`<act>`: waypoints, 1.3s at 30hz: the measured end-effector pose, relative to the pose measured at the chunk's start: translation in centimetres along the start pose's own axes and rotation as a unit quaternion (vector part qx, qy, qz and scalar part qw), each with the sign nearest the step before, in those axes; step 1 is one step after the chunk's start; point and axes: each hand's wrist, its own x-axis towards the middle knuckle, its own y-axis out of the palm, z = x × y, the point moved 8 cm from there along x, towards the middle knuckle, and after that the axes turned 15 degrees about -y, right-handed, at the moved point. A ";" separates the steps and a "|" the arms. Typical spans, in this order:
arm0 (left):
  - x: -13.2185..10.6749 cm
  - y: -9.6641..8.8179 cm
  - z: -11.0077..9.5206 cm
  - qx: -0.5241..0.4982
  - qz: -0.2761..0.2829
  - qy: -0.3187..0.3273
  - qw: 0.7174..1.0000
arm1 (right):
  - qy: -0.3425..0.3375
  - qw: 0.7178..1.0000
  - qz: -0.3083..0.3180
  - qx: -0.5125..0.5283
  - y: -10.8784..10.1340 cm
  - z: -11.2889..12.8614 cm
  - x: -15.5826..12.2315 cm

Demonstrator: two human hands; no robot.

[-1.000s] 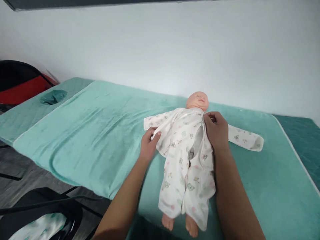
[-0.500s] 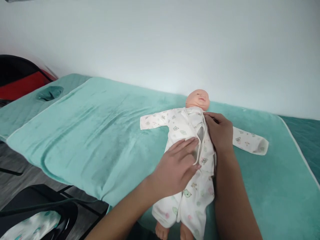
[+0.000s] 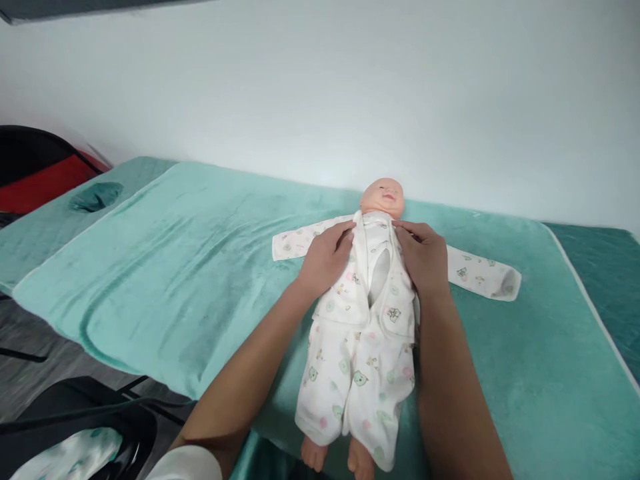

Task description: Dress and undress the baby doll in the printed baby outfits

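Baby doll lay face up on a soft green cloth, a bit right of the middle. Far on the left was a round-backed black chair with something red by it. Next came the end of a bed, padded and green, with a round hole in it. Low down on the left, a black seat held a white cloth with green marks, and the floor was gray. The green cloth looked fuzzy, with long, wavy wrinkles and a pale edge.

One sleeve of the doll's jacket stuck out flat to the left. The left hand had bent fingers that pinched one front edge of the jacket, up near the neck. The doll had a smooth, bald, pink head — round like a ball. Its jacket and pants were white and thin, with little green animals and pink dots. The jacket hung open in front, and a gray oval patch showed inside. Two bare feet poked out below.

The right hand pinched the other front edge — thumb and fingers curled. Past it, the other sleeve lay flat, its end open like a tube. Last came darker green padding.
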 end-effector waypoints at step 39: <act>5.1 3.3 -3.3 -0.141 0.037 -0.027 0.989 | -0.064 0.993 -0.044 0.084 0.1 0.5 0.0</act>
